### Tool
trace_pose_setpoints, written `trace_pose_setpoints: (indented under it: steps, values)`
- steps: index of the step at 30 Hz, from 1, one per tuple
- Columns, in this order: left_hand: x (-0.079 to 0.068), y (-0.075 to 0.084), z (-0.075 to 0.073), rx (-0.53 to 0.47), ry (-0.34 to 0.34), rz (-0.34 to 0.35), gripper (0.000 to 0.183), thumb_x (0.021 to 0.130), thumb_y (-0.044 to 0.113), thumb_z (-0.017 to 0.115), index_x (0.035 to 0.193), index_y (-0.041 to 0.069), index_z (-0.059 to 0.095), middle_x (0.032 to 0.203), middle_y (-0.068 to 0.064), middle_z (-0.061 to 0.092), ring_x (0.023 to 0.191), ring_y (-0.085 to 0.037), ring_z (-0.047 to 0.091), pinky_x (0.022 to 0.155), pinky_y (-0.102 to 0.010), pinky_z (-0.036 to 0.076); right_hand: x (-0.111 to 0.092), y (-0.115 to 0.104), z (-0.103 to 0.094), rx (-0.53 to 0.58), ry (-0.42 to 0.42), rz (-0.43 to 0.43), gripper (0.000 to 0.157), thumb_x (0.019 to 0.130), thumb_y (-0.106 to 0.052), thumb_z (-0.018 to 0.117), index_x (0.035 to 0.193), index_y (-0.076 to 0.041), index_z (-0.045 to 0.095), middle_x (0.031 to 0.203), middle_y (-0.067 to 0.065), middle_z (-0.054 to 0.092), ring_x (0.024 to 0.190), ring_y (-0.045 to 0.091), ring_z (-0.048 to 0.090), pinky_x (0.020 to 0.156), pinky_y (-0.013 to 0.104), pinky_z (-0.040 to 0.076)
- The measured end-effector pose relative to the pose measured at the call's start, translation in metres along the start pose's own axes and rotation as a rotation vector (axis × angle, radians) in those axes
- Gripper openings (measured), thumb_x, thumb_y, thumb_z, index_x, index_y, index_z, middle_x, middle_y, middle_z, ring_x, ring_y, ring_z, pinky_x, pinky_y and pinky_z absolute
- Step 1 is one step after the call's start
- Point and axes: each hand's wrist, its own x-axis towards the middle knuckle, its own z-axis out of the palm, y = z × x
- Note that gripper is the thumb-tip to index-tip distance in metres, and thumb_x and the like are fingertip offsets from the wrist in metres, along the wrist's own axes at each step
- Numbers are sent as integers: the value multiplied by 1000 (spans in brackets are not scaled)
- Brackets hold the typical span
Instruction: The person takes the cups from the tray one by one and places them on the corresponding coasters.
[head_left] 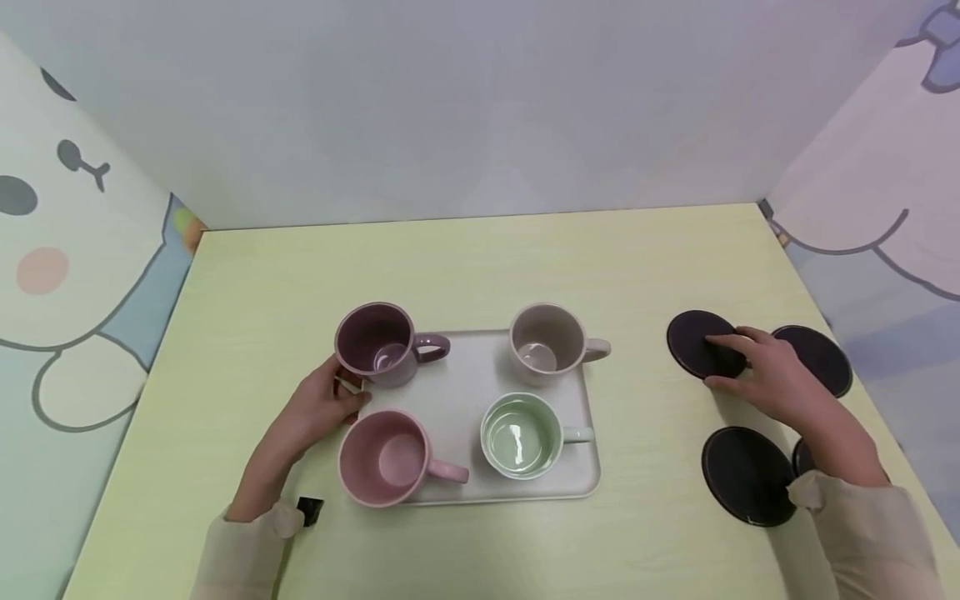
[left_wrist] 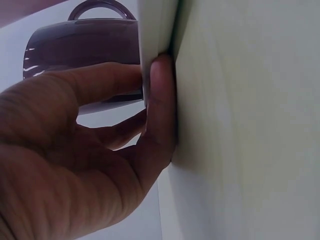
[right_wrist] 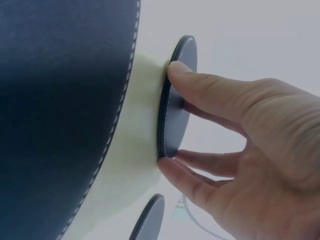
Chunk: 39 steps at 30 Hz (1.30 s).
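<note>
At its left edge, the white tray [head_left: 468, 375] is gripped by my left hand [head_left: 318, 404]; in the left wrist view one finger goes under the tray's rim [left_wrist: 155, 30]. The purple mug [head_left: 382, 354] stands just beside that hand, at the tray's back left corner. A pink mug [head_left: 382, 458], a light green mug [head_left: 517, 437] and a beige mug [head_left: 547, 342] also stand on the tray, handles pointing right. To the right, my right hand [head_left: 780, 375] holds a round black coaster [head_left: 693, 342] by its edge, thumb and fingers on opposite sides.
More stitched black coasters lie around the right forearm: one behind the hand [head_left: 817, 354], one in front [head_left: 746, 475], and another [head_left: 802, 458] mostly hidden by the arm. A small black piece [head_left: 309, 510] is by the left sleeve. A plain wall [head_left: 480, 117] rises behind the table [head_left: 480, 267].
</note>
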Motion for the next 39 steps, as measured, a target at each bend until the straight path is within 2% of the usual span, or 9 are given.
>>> trace_pose_setpoints:
  steps: [6, 18, 26, 34, 39]
  values:
    - [-1, -3, -1, -3, 6, -3, 42, 93, 0, 71, 129, -5, 50, 110, -24, 62, 71, -12, 65, 61, -26, 59, 9, -7, -1, 37, -56, 33, 69, 92, -30, 81, 147, 1, 53, 152, 47, 31, 128, 67, 41, 96, 75, 45]
    - [-1, -4, -2, -1, -2, -1, 45, 93, 0, 71, 133, -5, 49, 112, -24, 62, 73, -12, 66, 62, -26, 59, 26, -17, -1, 74, -69, 15, 64, 91, -23, 82, 143, 3, 56, 150, 46, 32, 133, 72, 29, 99, 79, 38]
    - [-2, -4, -3, -2, -2, -4, 46, 93, 0, 70, 133, -5, 49, 111, -24, 62, 72, -13, 66, 62, -26, 59, 39, -28, 0, 47, -53, -17, 61, 88, -20, 84, 138, 3, 60, 147, 47, 36, 129, 73, 34, 100, 81, 34]
    - [-3, -7, -3, -3, -7, -4, 47, 94, 2, 70, 135, -6, 48, 110, -23, 61, 72, -14, 65, 61, -27, 58, 51, -38, -4, 60, -54, -41, 59, 87, -18, 83, 137, 4, 60, 147, 47, 35, 132, 74, 31, 104, 79, 31]
    - [-3, -6, -3, 2, -6, -4, 47, 94, 2, 70, 135, -5, 48, 110, -23, 62, 71, -15, 66, 60, -26, 57, 55, -43, -5, 60, -61, -42, 59, 88, -18, 83, 138, 3, 60, 147, 46, 36, 131, 72, 32, 103, 78, 33]
